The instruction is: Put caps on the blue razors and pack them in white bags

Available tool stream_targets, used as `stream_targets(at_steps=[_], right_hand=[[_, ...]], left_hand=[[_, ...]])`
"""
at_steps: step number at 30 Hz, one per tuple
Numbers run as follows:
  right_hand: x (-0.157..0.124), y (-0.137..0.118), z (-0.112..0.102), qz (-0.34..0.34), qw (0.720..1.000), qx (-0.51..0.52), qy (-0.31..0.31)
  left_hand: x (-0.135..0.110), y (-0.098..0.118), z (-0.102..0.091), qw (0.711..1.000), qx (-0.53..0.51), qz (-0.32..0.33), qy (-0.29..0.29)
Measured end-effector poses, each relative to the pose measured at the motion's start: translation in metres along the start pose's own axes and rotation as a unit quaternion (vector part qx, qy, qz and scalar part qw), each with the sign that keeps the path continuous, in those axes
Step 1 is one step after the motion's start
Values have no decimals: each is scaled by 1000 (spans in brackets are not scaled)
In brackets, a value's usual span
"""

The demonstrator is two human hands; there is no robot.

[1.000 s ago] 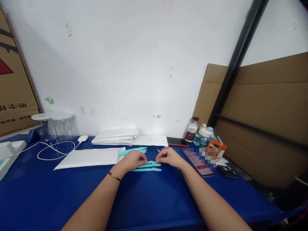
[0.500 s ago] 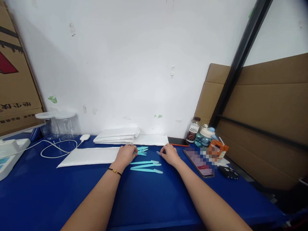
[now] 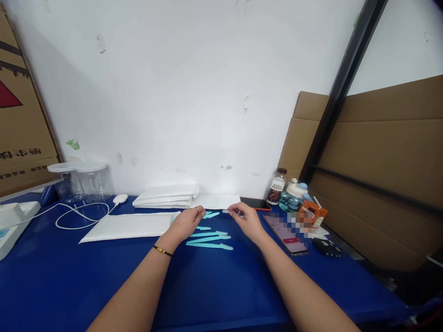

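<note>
Two clear lidded jars (image 3: 93, 184) on the left, and blue worktop (image 3: 51, 286) spreading lower left, with room below the wrists down to the front edge. Centre now: the left hand (image 3: 186, 224), fingertips drawn together, its grip unclear, partly covering teal razors (image 3: 209, 246), three lying nearer. Rightward, the right hand (image 3: 249, 225) pinches a small translucent piece (image 3: 225, 211); two phones (image 3: 290, 240) beyond.
</note>
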State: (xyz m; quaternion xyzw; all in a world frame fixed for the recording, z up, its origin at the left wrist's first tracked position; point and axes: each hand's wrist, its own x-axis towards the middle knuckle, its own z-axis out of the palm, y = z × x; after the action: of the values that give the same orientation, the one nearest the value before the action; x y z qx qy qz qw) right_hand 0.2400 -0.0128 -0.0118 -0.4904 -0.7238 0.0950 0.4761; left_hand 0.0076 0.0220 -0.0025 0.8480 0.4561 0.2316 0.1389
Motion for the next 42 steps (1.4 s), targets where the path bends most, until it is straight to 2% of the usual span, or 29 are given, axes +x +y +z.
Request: stream_targets(at_steps=[5, 18, 22, 27, 31, 42], right_hand=[[-1, -8, -1, -51, 998, 30, -8], [-7, -23, 6, -84, 987, 120, -71], [-7, -28, 10, -117, 983, 133, -58], [-3, -21, -8, -65, 991, 118, -3], [-2, -16, -19, -63, 993, 97, -14], [-6, -25, 1, -89, 987, 106, -81]], left_hand=[[-1, -1, 1, 1000, -23, 5, -11], [-4, 2, 7, 990, -124, 19, -62], [-4, 3, 10, 987, -144, 10, -75], [-1, -5, 10, 981, -175, -22, -82], [-1, -7, 7, 975, -204, -41, -80], [-5, 9, 9, 970, -219, -7, -108]])
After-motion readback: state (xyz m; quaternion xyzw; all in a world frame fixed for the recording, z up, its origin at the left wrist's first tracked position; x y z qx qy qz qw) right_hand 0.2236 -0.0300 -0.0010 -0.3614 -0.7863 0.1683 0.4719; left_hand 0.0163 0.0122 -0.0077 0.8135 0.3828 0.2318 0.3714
